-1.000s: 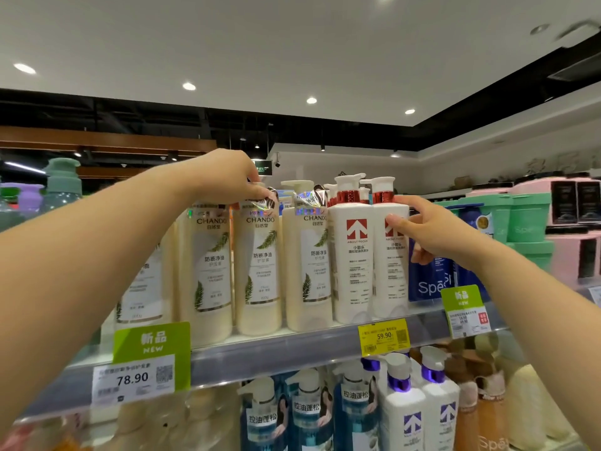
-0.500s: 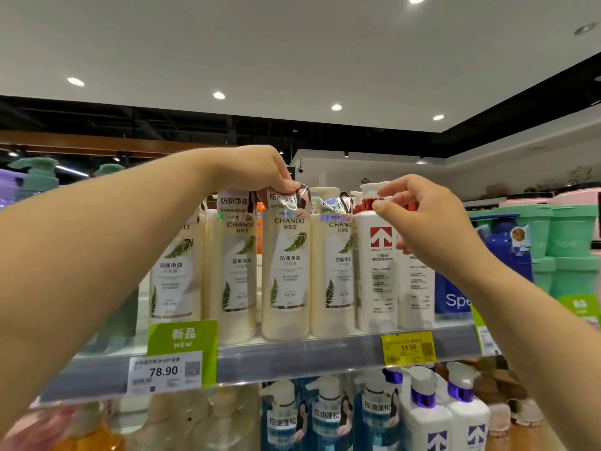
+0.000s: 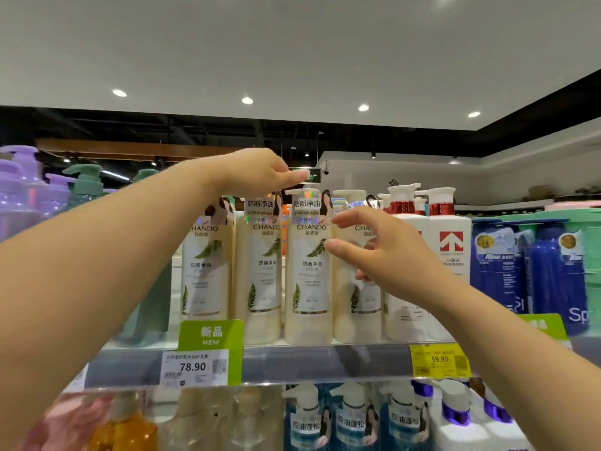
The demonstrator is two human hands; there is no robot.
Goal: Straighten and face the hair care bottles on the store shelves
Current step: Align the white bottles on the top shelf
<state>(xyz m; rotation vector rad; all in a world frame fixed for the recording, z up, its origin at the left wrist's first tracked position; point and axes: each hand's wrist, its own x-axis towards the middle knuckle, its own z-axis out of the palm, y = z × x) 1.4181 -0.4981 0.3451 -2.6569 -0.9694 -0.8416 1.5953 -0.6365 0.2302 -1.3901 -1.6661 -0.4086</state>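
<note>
Since half a second earlier the right hand (image 3: 387,255) has been taken off the pump of the white arrow-logo bottle (image 3: 450,255) and shifted left, so that it is now spread open in front of the fourth cream CHANDO bottle (image 3: 357,288), fingers relaxed, nothing gripped; contact with that bottle cannot be told. Both forearms are seen nearest, reaching up over the shelf edge (image 3: 325,362), where the 78.90 price tag (image 3: 195,367) and the yellow 59.90 tag (image 3: 439,361) are clipped. Behind the edge, four cream CHANDO bottles are stood in a row, labels mostly forward, pumps pointing left. The third CHANDO bottle (image 3: 309,271) is likely being steadied from above: the left hand (image 3: 257,172) is held over its pump with fingers bent downward, as in the earlier frame, though a firm pinch cannot be confirmed. The open right hand is probably positioned to square the fourth bottle's label. Blue bottles (image 3: 549,275) are seen further right.
</note>
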